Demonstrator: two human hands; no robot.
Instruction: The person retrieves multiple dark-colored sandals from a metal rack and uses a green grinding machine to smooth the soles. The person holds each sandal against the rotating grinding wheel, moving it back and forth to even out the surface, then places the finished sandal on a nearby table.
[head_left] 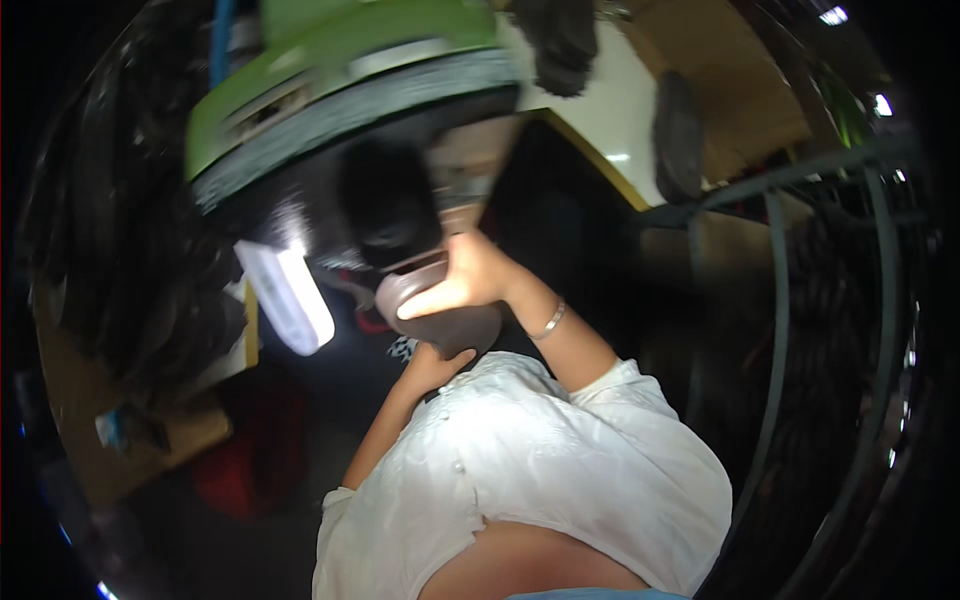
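Note:
A brown-grey slipper (pixel 462 328) is held close in front of my body, under a green machine (pixel 350 75). My right hand (pixel 474 274) grips its upper end, with the thumb laid along the near side. Lower down, my left hand (pixel 436 367) holds the other end, its thumb against the edge. The far side of the slipper and most of the fingers behind it are hidden. Just left of the slipper hangs a bright white lamp (pixel 290 298). The dark underside of the machine lies beyond my right hand, and its details are blurred.
A white-topped table (pixel 610 125) with a yellow edge carries dark slipper-like pieces (pixel 679 135) at the upper right. Grey metal rails (pixel 776 300) stand along the right. Dark piled pieces (pixel 150 300) fill the left, above a red container (pixel 250 455).

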